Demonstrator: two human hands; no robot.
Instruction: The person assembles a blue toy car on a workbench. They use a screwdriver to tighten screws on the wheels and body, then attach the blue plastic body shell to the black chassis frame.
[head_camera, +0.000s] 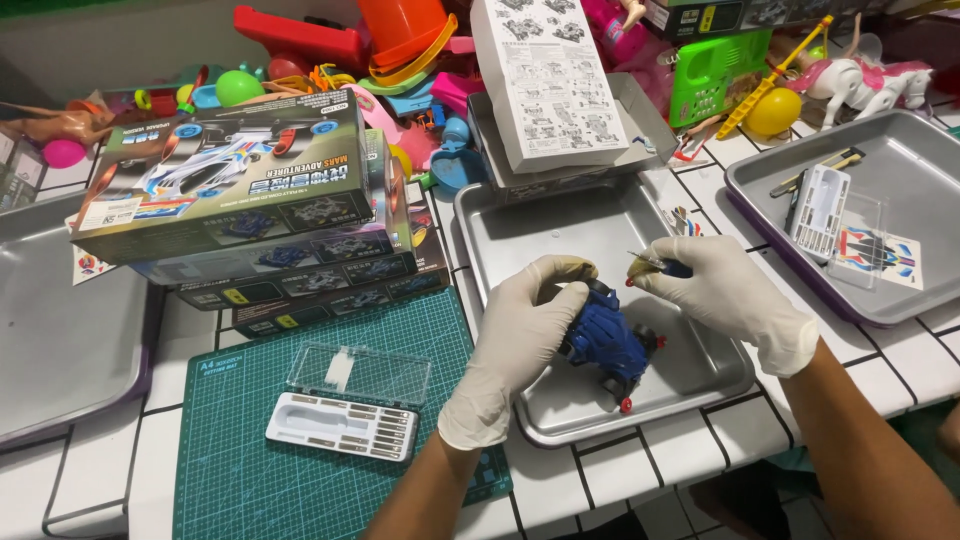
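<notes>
Trays of grey metal stand on the white tiled table: the middle tray (500, 215) holds the blue toy car (607, 342), and at its far edge a grey box (640, 125) rests with a folded instruction sheet (545, 75) lying over it. The right tray (900, 150) holds a white parts card (818, 210), a clear plastic piece and a colourful sticker sheet (885, 255). The left tray (60, 330) shows only its bare bottom. On the green cutting mat (240, 470), near and left, a small clear case (345, 400) lies open, with its lid up and a row of bits in the white base. Stacked boxes (250, 200) with car pictures stand far of the mat, and many plastic toys lie along the far side. Both hands wear white gloves. The left hand (520, 330) comes from the near side, the palm turned down, its fingers curled and clamped around the left side of the car, which is lifted a little above the tray bottom. The right hand (725, 285) comes from the near right, the wrist bent to the left, its fingers pinched together on a small screwdriver (655, 265) whose tip points to the car top.
</notes>
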